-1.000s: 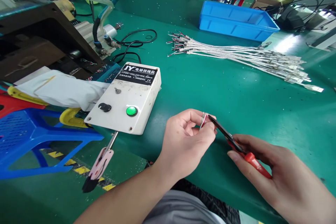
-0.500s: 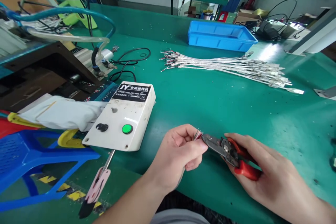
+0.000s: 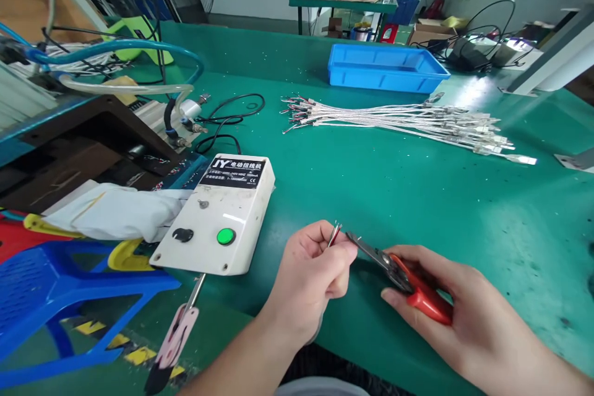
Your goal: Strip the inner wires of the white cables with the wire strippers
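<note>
Pinched between the thumb and fingers of my left hand [image 3: 309, 278] is a thin cable [image 3: 335, 235], its fine red and pale wire ends pointing up. My right hand [image 3: 468, 309] is closed around the red handles of a pair of wire strippers [image 3: 429, 300]. The dark jaws are turned nearly edge-on, their tip beside my left thumb and just right of the wire ends. Whether the tip touches the thumb I cannot tell. Most of the cable is hidden by my left hand; a grey length shows below the wrist.
A bundle of white cables [image 3: 385, 116] lies across the green table [image 3: 371, 179], with a blue tray [image 3: 385, 77] behind. To my left sit a white control box [image 3: 218, 210] with a green button, a dark machine [image 3: 83, 148] with hoses, and a blue stool [image 3: 55, 297].
The wire strippers have rolled edge-on and drawn slightly away from the wire ends. My left hand has shifted a little left, and the wires now stand more upright. The camera view tilted slightly up.
</note>
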Demonstrator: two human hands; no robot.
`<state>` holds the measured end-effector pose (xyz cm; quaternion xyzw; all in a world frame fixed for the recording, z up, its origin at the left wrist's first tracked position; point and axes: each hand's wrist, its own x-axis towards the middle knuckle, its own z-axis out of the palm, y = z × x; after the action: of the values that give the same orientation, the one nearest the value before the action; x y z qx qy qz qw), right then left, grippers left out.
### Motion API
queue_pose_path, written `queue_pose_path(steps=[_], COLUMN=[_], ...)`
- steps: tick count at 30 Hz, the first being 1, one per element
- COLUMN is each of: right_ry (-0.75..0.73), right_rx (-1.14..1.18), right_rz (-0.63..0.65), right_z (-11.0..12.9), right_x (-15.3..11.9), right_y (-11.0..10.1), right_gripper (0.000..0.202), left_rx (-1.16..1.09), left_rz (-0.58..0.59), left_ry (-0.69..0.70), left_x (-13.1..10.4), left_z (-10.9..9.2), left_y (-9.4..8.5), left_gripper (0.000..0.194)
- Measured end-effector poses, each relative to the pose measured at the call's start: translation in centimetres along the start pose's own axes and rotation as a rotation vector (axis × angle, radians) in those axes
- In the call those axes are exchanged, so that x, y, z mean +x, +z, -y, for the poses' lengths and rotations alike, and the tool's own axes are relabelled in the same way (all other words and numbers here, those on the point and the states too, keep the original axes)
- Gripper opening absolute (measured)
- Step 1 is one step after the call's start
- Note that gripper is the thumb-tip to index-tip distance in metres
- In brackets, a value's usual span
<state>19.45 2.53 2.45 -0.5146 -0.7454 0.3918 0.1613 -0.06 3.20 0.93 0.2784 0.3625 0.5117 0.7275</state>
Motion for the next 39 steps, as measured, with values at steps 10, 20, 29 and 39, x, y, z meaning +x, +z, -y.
queue_pose_path(steps=[10,20,29,39], right_ry=[0.199,0.293,0.259,0.118], right_rx=[0.292,0.4,0.394,0.413], right_rz=[0.032,-0.002,0.108,-0.022], right_z=[1.0,1.5,1.3,0.1], right_x=[0.5,0.7,0.4,-0.7], right_y=[-0.7,-0.9,-2.0,-1.7], right_gripper=[0.032,0.047,0.049,0.047], left_rx=[-0.022,0.01,0.028,0.102], left_rz=[-0.049,-0.116,-0.088,-0.032], left_ry=[-0.029,-0.042,0.016,0.104], left_x=[0.2,0.3,0.1,-0.1], left_z=[-0.3,-0.5,0.1,0.4], left_y=[0.3,0.7,0.5,0.5], left_gripper=[0.023,0.027,0.024,0.023])
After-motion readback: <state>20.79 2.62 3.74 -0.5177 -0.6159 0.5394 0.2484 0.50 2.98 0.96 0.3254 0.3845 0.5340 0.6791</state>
